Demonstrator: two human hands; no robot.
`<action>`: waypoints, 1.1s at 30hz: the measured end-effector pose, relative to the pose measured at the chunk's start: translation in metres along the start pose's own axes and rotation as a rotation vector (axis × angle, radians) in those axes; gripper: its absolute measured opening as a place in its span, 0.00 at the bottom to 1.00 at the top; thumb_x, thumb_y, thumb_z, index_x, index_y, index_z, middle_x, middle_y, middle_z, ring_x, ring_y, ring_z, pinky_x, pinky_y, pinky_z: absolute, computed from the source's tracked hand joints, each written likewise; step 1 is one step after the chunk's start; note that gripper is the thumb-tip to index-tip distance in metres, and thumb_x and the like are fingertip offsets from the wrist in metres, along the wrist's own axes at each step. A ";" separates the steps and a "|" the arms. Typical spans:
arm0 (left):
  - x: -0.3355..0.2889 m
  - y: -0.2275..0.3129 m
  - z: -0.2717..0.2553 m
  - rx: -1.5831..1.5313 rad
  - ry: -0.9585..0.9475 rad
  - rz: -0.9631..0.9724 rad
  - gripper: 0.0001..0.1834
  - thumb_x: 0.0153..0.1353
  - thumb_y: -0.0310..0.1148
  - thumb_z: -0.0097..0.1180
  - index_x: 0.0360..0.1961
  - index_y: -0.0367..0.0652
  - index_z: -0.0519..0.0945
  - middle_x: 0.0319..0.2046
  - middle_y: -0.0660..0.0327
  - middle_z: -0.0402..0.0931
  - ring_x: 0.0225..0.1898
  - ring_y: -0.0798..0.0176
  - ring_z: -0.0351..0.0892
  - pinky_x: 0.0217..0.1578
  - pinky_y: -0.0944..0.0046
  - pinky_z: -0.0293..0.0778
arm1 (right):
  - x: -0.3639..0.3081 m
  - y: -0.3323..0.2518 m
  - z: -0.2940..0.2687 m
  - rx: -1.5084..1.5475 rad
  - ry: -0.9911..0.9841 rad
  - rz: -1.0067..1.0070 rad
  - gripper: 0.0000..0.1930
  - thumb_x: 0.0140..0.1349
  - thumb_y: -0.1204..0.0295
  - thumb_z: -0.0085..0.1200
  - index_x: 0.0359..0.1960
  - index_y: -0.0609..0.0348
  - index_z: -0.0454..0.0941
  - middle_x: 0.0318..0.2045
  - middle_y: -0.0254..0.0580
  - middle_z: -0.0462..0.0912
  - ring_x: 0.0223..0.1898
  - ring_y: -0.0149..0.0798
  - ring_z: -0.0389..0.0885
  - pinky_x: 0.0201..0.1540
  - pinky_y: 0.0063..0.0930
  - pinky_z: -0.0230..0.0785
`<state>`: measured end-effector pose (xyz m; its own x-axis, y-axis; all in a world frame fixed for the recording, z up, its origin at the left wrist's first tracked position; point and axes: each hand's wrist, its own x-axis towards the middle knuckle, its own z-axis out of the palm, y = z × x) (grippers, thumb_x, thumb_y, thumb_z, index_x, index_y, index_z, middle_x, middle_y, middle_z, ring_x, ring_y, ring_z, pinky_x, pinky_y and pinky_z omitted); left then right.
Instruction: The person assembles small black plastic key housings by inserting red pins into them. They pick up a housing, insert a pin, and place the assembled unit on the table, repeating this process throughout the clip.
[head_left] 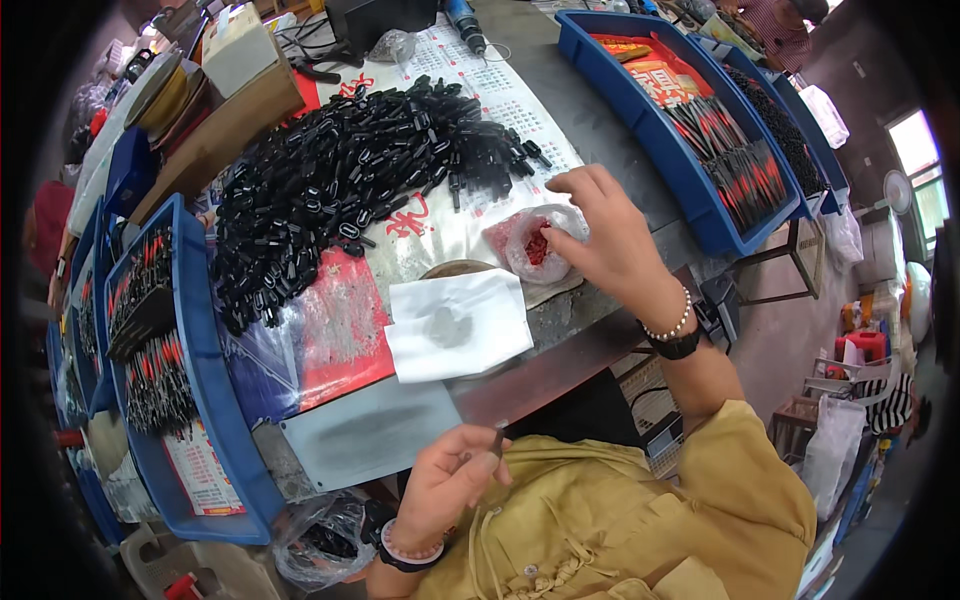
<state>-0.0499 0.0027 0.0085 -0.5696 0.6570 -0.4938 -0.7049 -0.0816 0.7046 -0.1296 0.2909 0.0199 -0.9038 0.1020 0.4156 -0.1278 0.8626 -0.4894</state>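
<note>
Close to my body, my left hand [455,478] pinches a small dark piece [498,438], mostly covered by the fingers. My right hand [615,245] reaches over a clear plastic bag [518,262], its thumb at the bag's mouth and its fingers spread apart. Small red pieces [538,246] fill the bag. Left of it lies a sheet of white paper [460,330] with a grey smudge. Beyond the paper spreads a large heap of small black plastic parts [340,180], many with an oval opening.
At the left stands a blue tray [230,420] of black-and-red parts, and at the right another blue tray [640,125] of similar ones. A grey board [370,430] sits at the near edge. A blue tool [465,25] lies at the back. Another person [780,35] appears far right.
</note>
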 end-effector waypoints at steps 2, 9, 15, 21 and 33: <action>0.001 -0.001 0.001 -0.013 0.005 0.002 0.12 0.66 0.30 0.51 0.45 0.32 0.73 0.27 0.55 0.78 0.16 0.79 0.60 0.20 0.80 0.57 | -0.006 0.000 -0.005 -0.030 -0.005 -0.122 0.07 0.53 0.73 0.56 0.35 0.58 0.76 0.36 0.43 0.76 0.42 0.50 0.75 0.45 0.40 0.67; 0.004 -0.001 0.006 -0.024 -0.024 0.024 0.13 0.66 0.32 0.52 0.45 0.31 0.74 0.27 0.55 0.78 0.16 0.79 0.60 0.19 0.81 0.56 | -0.013 0.004 0.006 -0.125 -0.231 -0.146 0.04 0.53 0.75 0.57 0.31 0.59 0.77 0.30 0.42 0.76 0.35 0.48 0.75 0.37 0.39 0.68; 0.003 -0.006 0.008 -0.018 0.000 0.032 0.14 0.66 0.33 0.53 0.45 0.31 0.74 0.27 0.55 0.78 0.15 0.79 0.60 0.19 0.81 0.56 | -0.005 0.001 0.015 -0.192 -0.363 0.010 0.05 0.53 0.73 0.56 0.29 0.60 0.76 0.30 0.45 0.76 0.33 0.51 0.77 0.36 0.40 0.69; 0.000 -0.005 0.002 -0.010 -0.032 0.020 0.12 0.67 0.31 0.51 0.48 0.36 0.74 0.30 0.61 0.79 0.19 0.81 0.62 0.22 0.80 0.59 | 0.001 0.003 0.015 -0.086 -0.280 0.020 0.05 0.52 0.74 0.55 0.27 0.62 0.74 0.28 0.47 0.77 0.30 0.50 0.78 0.35 0.37 0.70; 0.004 0.001 0.009 -0.033 0.007 0.042 0.13 0.66 0.32 0.53 0.45 0.32 0.73 0.27 0.54 0.77 0.17 0.78 0.61 0.19 0.80 0.57 | 0.001 0.005 -0.001 0.346 -0.240 0.184 0.08 0.54 0.77 0.53 0.36 0.66 0.77 0.28 0.52 0.80 0.32 0.48 0.82 0.37 0.32 0.73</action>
<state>-0.0496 0.0122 0.0117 -0.6022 0.6470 -0.4678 -0.6937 -0.1341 0.7077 -0.1311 0.2963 0.0189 -0.9880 0.0848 0.1288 -0.0487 0.6207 -0.7825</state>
